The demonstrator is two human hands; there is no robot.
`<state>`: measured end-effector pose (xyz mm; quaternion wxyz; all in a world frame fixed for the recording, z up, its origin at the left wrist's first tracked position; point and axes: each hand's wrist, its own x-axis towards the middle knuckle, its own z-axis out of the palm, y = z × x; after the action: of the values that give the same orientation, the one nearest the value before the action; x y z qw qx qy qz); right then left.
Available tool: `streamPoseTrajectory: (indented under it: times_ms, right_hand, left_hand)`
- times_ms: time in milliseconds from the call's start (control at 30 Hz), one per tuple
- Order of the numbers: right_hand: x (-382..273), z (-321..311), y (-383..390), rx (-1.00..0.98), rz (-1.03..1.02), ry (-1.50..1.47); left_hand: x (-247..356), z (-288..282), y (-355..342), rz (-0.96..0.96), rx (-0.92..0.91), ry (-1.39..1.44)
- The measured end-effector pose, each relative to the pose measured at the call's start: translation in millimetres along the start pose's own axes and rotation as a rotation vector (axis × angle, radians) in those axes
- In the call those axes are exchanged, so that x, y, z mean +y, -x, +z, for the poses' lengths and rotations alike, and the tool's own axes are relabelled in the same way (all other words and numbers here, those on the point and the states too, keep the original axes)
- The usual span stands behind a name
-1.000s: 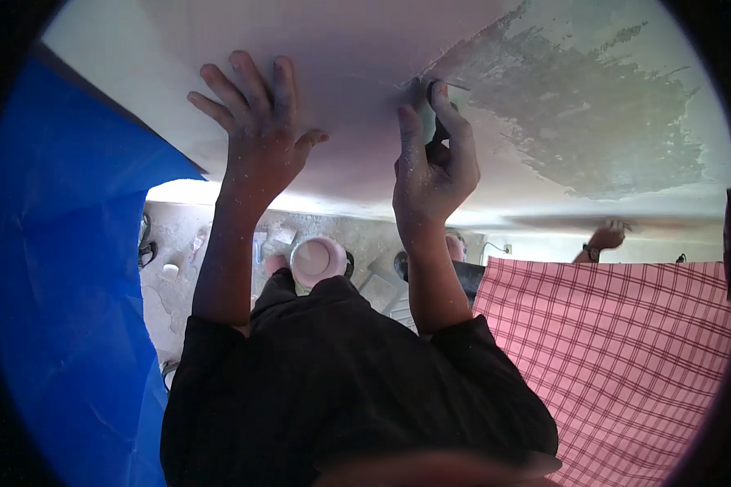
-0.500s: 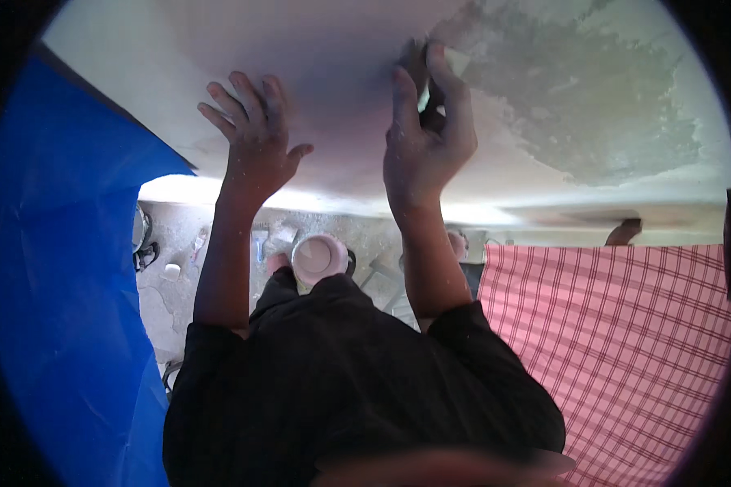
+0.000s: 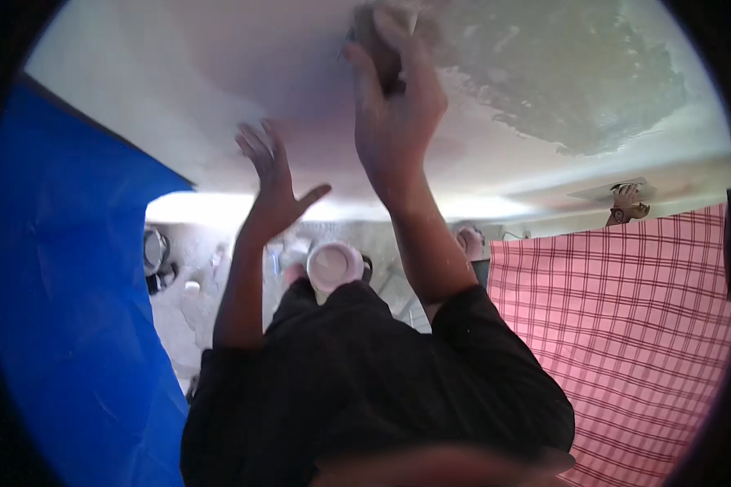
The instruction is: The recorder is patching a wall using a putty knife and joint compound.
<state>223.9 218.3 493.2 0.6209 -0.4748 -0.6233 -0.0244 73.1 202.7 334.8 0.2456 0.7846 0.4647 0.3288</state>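
Observation:
My right hand [image 3: 401, 122] is closed around a dark, hand-sized block [image 3: 381, 57] and holds it against the pale wall [image 3: 170, 73]. Motion blurs the block, and my fingers cover part of it; a light edge shows beside them. Just to its right, a rough-edged grey patch [image 3: 577, 81] spreads over the wall surface. My left hand [image 3: 276, 191] is empty, with fingers stretched and thumb out to the side. It is raised lower down in front of the wall; whether the fingertips touch it I cannot tell.
A whitish bucket [image 3: 334, 266] stands on the floor by my feet. Blue sheeting [image 3: 73, 268] hangs on the left, a pink checked cloth [image 3: 609, 308] on the right. Beyond the cloth, another person's hand [image 3: 625, 199] is at a flat plate [image 3: 593, 191] on the wall.
My right hand has slid the block up and left along the wall. My left hand has dropped lower and rightward. The other person's hand and flat plate have come into sight.

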Motion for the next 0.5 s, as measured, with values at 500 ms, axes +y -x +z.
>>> streamPoseTrajectory:
  times_ms: [500]
  right_hand:
    - [32, -123, 148, -0.323, 0.886, -0.593]
  left_hand:
    - [116, 59, 13, -0.303, -0.216, 1.135]
